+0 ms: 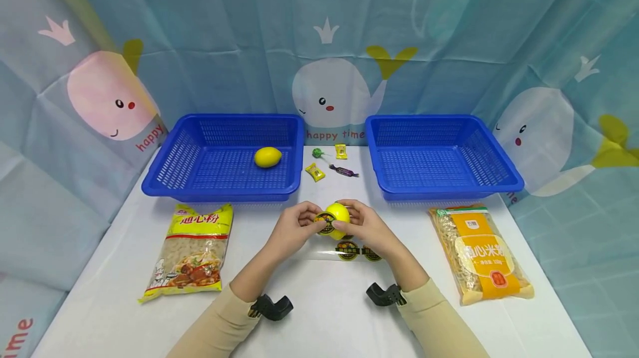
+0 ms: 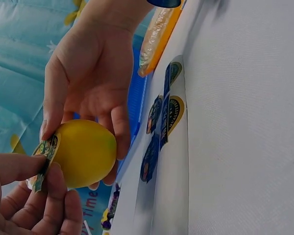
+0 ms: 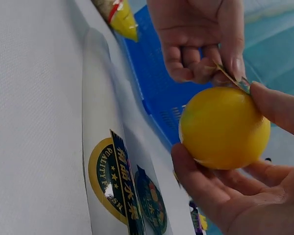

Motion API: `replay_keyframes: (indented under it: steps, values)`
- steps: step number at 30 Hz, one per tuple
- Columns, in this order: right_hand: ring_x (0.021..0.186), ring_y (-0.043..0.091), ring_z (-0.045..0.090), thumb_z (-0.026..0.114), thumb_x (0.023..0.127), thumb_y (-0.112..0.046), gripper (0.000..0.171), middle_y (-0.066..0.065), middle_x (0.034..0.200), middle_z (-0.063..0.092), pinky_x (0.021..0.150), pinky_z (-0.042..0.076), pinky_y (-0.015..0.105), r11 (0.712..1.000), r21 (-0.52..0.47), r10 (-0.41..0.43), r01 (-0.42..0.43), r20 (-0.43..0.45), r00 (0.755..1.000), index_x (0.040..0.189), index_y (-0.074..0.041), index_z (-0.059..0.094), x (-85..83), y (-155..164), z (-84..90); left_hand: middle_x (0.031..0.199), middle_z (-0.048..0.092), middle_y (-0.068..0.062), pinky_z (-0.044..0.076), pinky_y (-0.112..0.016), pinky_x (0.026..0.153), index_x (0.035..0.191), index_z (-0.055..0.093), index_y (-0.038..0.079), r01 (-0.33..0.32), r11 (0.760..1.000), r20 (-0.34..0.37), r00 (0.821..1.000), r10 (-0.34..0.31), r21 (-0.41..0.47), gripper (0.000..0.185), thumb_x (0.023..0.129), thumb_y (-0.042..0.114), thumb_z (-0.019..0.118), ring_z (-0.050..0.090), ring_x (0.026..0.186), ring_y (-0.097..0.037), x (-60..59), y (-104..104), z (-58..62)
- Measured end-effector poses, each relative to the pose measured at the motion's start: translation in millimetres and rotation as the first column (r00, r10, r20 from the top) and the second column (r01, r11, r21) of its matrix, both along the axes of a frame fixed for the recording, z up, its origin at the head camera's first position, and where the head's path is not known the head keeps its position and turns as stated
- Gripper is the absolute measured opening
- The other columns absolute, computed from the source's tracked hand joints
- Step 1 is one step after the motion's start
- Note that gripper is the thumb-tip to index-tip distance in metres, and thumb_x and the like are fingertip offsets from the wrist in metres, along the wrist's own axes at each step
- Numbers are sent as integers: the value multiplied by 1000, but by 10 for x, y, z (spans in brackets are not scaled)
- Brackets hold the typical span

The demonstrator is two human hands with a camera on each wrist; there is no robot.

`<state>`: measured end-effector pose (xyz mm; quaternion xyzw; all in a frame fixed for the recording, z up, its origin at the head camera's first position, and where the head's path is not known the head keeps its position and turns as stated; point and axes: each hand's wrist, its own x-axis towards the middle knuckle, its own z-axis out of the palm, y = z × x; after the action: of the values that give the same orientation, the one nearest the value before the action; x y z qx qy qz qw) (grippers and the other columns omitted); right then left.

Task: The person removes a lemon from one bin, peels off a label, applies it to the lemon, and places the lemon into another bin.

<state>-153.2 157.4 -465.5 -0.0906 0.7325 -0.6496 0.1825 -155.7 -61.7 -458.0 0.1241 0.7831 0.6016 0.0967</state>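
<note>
Both hands (image 1: 329, 225) hold one lemon (image 1: 338, 216), left pinching its sticker (image 1: 325, 221); two baskets (image 1: 224, 191).

Head overview; close wrist views, shared lemon (image 1: 337, 218)

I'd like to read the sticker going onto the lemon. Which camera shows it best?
The head view: the sticker faces the camera, flat on the lemon between both hands. The left wrist view shows it edge-on and curled, pinched by the left hand. The right wrist view shows only a thin sliver. Its print is too small to read anywhere.
</note>
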Motion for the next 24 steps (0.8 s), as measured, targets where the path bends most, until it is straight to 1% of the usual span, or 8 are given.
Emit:
replay_keyframes:
  steps: [5, 8, 10, 13, 15, 17, 20, 24]
  values:
    - [117, 29, 66, 73, 94, -23, 56, 18, 141, 54, 90, 59, 43, 1000, -2, -18, 18, -2, 1000, 143, -7, 51, 25, 14, 11, 91, 72, -8, 54, -21, 68, 104, 69, 3, 2, 1000, -3, 1000, -2, 6, 18, 90, 12, 76, 63, 77, -15, 6, 2, 5]
    - [115, 29, 67, 75, 93, -25, 55, 16, 139, 56, 88, 59, 46, 999, 15, -42, 42, -5, 999, 142, -11, 55, 33, 21, 16, 90, 71, -7, 55, -22, 69, 104, 69, 4, -13, 1000, -6, 1000, 13, 10, 18, 90, 13, 76, 64, 78, -16, 12, 6, -8]
    - [116, 28, 66, 76, 92, -26, 54, 14, 137, 59, 92, 58, 44, 997, 50, -65, 67, -38, 997, 141, -12, 57, 36, 27, 17, 92, 72, -7, 56, -24, 71, 102, 70, 6, -29, 1000, -10, 1000, 29, 2, 16, 90, 15, 76, 66, 80, -17, 14, 11, -19]
    - [121, 27, 63, 76, 91, -29, 54, 10, 133, 65, 100, 53, 42, 989, 111, -90, 99, -88, 992, 139, -13, 60, 42, 37, 26, 100, 72, -6, 58, -28, 76, 99, 71, 8, -50, 999, -1, 999, 50, -13, 14, 91, 18, 76, 71, 89, -19, 21, 13, -28]
    - [125, 27, 61, 77, 91, -30, 54, 9, 132, 67, 104, 50, 43, 985, 133, -99, 113, -108, 989, 139, -14, 61, 49, 45, 38, 104, 73, -8, 60, -32, 80, 99, 71, 8, -47, 999, 12, 999, 47, -5, 15, 92, 20, 75, 73, 94, -22, 28, 14, -25]
    - [127, 28, 60, 76, 91, -31, 55, 8, 134, 66, 106, 50, 43, 986, 128, -93, 107, -108, 990, 140, -13, 60, 54, 49, 50, 107, 73, -12, 61, -36, 84, 101, 70, 5, -32, 999, 31, 999, 31, 25, 18, 93, 20, 74, 74, 97, -24, 35, 18, -22]
    - [126, 29, 61, 75, 93, -28, 56, 13, 135, 65, 101, 53, 37, 992, 93, -77, 86, -96, 992, 142, -8, 58, 62, 51, 59, 104, 74, -17, 61, -37, 85, 102, 69, 0, -18, 998, 44, 999, 16, 63, 22, 93, 19, 74, 75, 97, -26, 44, 26, -18]
    - [119, 30, 66, 73, 94, -23, 56, 20, 132, 65, 92, 58, 30, 997, 53, -48, 53, -93, 995, 142, 0, 55, 57, 58, 46, 99, 75, -15, 61, -32, 83, 97, 69, 0, -41, 998, 26, 999, 39, 49, 22, 92, 20, 75, 75, 95, -25, 48, 28, -21]
